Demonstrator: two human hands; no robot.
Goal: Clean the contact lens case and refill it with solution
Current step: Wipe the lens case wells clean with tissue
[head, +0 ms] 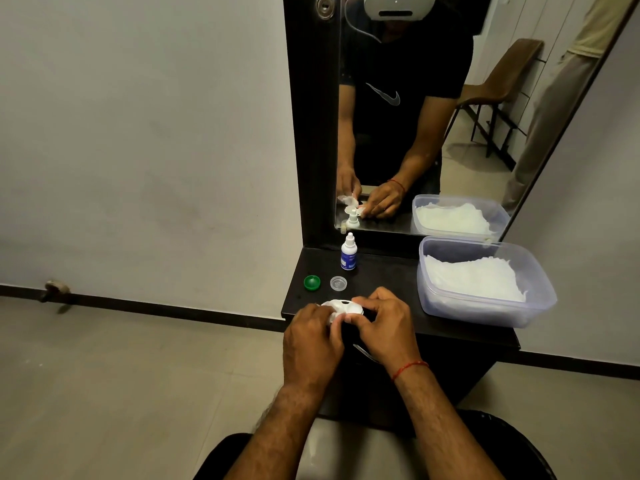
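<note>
Lens case: the white lens case [350, 307] was near the middle of the frame, over the front edge of the dark shelf [381, 277], held between both hands.
Left hand: the left hand [311, 337] was at the left side of the case. Its fingers were curled round a white tissue [328, 310] and pressed it on the case's left cup.
Right hand: the right hand [384, 327] pinched the right end of the case with thumb and fingers.
Caps: a green cap [312, 282] and a clear cap [338, 283] lay side by side on the shelf, just above the hands in the frame.
Bottle: a small white bottle [348, 252] with a blue label stood upright above the caps, near the mirror [491, 98].
Tub: a clear plastic tub [478, 311] with white tissues in it sat at the right of the frame, well apart from the hands.
</note>
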